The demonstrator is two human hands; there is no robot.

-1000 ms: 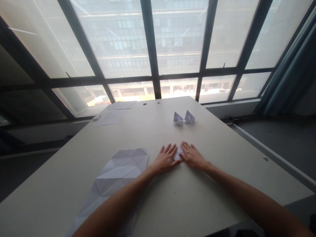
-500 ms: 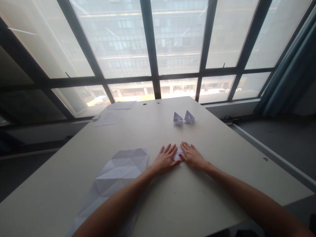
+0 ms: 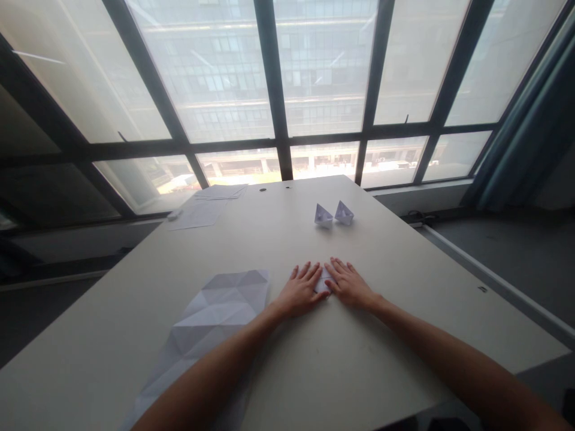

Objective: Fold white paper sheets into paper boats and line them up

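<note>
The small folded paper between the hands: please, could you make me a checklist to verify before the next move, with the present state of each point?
1. Left hand touches the folded paper: ok, fingers spread over its left side.
2. Right hand touches it too: ok, fingers over its right side.
3. Outer edges of the folded paper lined up: cannot tell, the hands cover much of it.
4. Two paper shapes apart from the hands: ok, they stand farther back on the table.
5. Large creased sheet away from the left forearm: not ok, the forearm crosses over part of it.
</note>
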